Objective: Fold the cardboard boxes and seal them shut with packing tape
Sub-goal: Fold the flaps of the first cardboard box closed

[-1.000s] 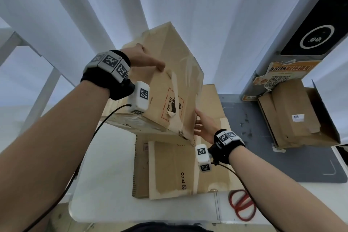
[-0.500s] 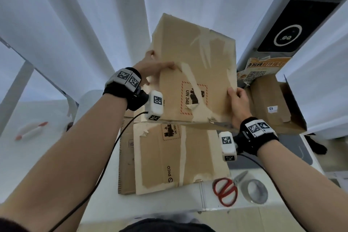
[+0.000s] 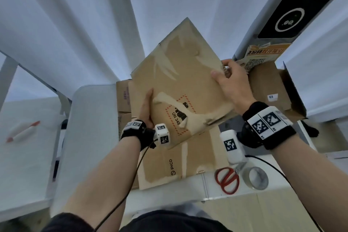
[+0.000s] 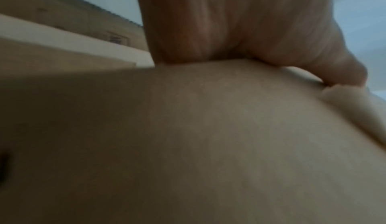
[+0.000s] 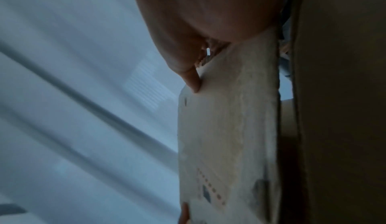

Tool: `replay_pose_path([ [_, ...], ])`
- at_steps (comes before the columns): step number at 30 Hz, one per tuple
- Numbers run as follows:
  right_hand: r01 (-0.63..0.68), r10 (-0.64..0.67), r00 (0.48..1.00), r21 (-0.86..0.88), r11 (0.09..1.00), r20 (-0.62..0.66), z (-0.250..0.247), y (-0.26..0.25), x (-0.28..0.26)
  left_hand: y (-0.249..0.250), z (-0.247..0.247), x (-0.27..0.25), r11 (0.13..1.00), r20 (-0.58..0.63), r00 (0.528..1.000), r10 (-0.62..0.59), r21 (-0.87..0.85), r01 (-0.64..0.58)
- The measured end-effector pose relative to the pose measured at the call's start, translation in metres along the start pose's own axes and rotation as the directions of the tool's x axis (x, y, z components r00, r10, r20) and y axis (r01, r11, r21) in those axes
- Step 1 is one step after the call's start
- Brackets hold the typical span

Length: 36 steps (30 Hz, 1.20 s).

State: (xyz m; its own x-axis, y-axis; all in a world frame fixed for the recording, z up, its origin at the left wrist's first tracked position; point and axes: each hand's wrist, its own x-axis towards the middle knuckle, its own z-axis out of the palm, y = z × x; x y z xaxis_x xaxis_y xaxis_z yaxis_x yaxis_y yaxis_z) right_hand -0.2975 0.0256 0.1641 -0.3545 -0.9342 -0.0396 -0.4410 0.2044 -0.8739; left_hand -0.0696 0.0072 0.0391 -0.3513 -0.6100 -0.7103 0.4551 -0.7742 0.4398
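Up over the white table (image 3: 90, 128), held in the air by both hands: one flat cardboard box (image 3: 180, 84) with a red "UN 348" mark and bits of old pale tape stuck on it. Tilted, with one corner high. Not yet opened up into a box shape, by the look of it.

Gripped on its left edge by the left hand (image 3: 146, 111), thumb on the front. Gripped on its upper right edge by the right hand (image 3: 230, 83), fingers curled over the edge. Same thing up close from the wrists: left hand (image 4: 240, 21) pressed on the brown flat cardboard box (image 4: 188, 145), right hand (image 5: 208, 13) with its thumb on the pale taped face of the flat cardboard box (image 5: 225, 128).

Down on the table, under the held one: a pile of flat boxes (image 3: 169, 164), the top one marked "PICO". Near the front edge, to the right: red scissors (image 3: 227, 181) just beside a roll of clear packing tape (image 3: 258, 178). Neither one in a hand. Farther right: an open brown box (image 3: 271, 88) with a small white label.

Looks like very early in the job. Nothing folded up, nothing shut with new tape, as far as can be seen. Left to do, most likely: push this one open, fold its flaps down, tape the seam, cut the tape. Then the same for the pile.
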Motion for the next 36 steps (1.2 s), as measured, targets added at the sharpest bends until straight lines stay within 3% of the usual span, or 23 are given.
replay_pose_path([
  [4, 0.053, -0.046, 0.996, -0.094, 0.994, 0.074, 0.020, -0.006, -0.011, -0.024, -0.017, 0.015, 0.988, -0.042, 0.992, -0.116, -0.104, 0.111],
  [9, -0.045, 0.055, 0.987, -0.063, 0.997, 0.154, 0.040, 0.002, -0.026, -0.031, -0.035, 0.031, 0.976, -0.028, 0.988, -0.150, -0.166, 0.143],
  [13, -0.096, 0.107, 0.975, -0.065, 0.993, 0.195, 0.060, 0.009, -0.035, -0.023, -0.055, 0.051, 0.985, -0.201, 0.965, -0.170, -0.061, 0.161],
  [15, -0.128, 0.136, 0.960, -0.050, 0.991, 0.243, 0.073, -0.003, -0.039, -0.013, -0.065, 0.061, 0.977, -0.298, 0.940, -0.168, 0.078, 0.199],
  [19, -0.191, 0.210, 0.850, -0.089, 0.978, 0.484, 0.096, -0.024, -0.044, 0.025, -0.060, 0.054, 0.907, -0.395, 0.918, 0.043, 0.400, 0.130],
  [21, -0.173, 0.236, 0.799, -0.165, 0.971, 0.554, 0.108, -0.030, -0.044, 0.042, -0.050, 0.041, 0.855, -0.325, 0.939, 0.111, 0.513, 0.077],
  [26, -0.173, 0.321, 0.648, -0.276, 0.945, 0.691, 0.122, -0.038, -0.046, 0.072, -0.016, -0.008, 0.804, -0.080, 0.992, 0.095, 0.593, -0.029],
  [30, -0.137, 0.328, 0.606, -0.311, 0.941, 0.725, 0.111, -0.038, -0.042, 0.082, -0.004, -0.021, 0.726, -0.090, 0.985, 0.150, 0.686, -0.048],
  [32, -0.171, 0.328, 0.658, -0.290, 0.942, 0.678, 0.095, -0.032, -0.030, 0.080, -0.001, -0.021, 0.674, -0.135, 0.976, 0.173, 0.738, -0.017],
  [35, -0.082, 0.290, 0.868, -0.458, 0.885, 0.404, 0.068, -0.011, 0.001, 0.073, -0.005, -0.020, 0.665, -0.201, 0.961, 0.191, 0.747, 0.024],
  [36, -0.080, 0.287, 0.908, -0.547, 0.833, 0.305, 0.058, -0.004, 0.010, 0.070, -0.008, -0.020, 0.665, -0.215, 0.955, 0.204, 0.746, 0.027],
])
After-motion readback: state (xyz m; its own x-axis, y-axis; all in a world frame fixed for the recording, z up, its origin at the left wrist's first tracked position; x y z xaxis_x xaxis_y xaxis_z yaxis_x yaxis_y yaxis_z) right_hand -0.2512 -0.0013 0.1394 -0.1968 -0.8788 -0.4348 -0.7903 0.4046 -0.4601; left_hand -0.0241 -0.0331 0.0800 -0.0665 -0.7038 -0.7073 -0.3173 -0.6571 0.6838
